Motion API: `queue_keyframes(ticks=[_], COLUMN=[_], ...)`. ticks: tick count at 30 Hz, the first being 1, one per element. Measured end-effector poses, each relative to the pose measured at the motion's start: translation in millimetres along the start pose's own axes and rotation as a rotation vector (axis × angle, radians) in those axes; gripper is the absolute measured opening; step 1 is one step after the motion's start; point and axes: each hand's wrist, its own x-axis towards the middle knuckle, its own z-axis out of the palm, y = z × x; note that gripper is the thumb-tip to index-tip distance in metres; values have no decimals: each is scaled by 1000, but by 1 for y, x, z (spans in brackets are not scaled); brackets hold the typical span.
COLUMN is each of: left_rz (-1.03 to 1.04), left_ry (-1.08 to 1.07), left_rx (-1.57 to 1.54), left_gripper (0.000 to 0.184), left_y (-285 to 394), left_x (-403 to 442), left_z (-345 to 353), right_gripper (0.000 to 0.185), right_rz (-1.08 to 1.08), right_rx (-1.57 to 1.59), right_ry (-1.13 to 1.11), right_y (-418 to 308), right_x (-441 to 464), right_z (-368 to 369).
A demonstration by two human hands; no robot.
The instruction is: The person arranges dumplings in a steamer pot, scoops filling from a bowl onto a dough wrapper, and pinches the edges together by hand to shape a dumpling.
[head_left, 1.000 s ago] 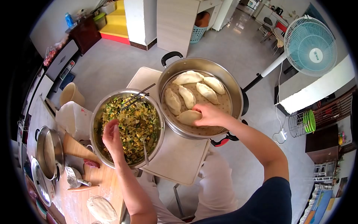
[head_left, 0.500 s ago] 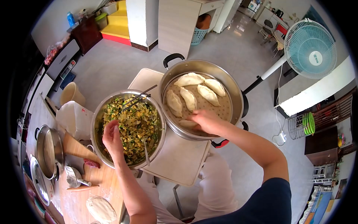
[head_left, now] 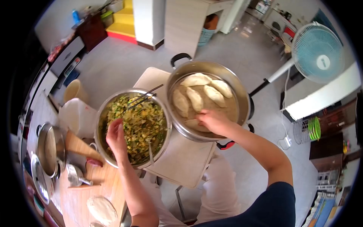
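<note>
Dumplings (head_left: pixel 214 95), six in all, lie on the perforated base of a steel pot (head_left: pixel 238 84) as a person's right hand (head_left: pixel 212 122) touches the one nearest the body; the fingers cover part of it, and whether they grip it cannot be told. The hands are well apart, the left hand (head_left: pixel 117 137) loosely curled over a steel bowl (head_left: pixel 167 130) of chopped filling (head_left: pixel 138 123); whether its fingertips meet is unclear. Pot and bowl sit side by side on a pale tabletop (head_left: pixel 181 159) before the seated person's knees. To the left, a wooden tabletop (head_left: pixel 75 206) bears a flat piece of dough (head_left: pixel 102 209) and a steel scoop (head_left: pixel 74 176). Beyond stretches a glossy grey floor (head_left: pixel 259 166), with yellow steps (head_left: pixel 123 20) at the far left, a blue basket (head_left: pixel 206 36) under a cabinet, and a standing fan (head_left: pixel 317 53) at right.
</note>
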Motion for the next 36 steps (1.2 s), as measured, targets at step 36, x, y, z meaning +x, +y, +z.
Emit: queue_keyframes(ticks=[36], left_rz=[-409], left_ry=[419], left_rx=[865], left_gripper=[27], left_y=[6], left_x=[-241], left_z=[-375], right_gripper=[51], right_rz=[-362], right_rx=[179], right_ry=[7], right_y=[-252], right_x=[1], right_z=[26])
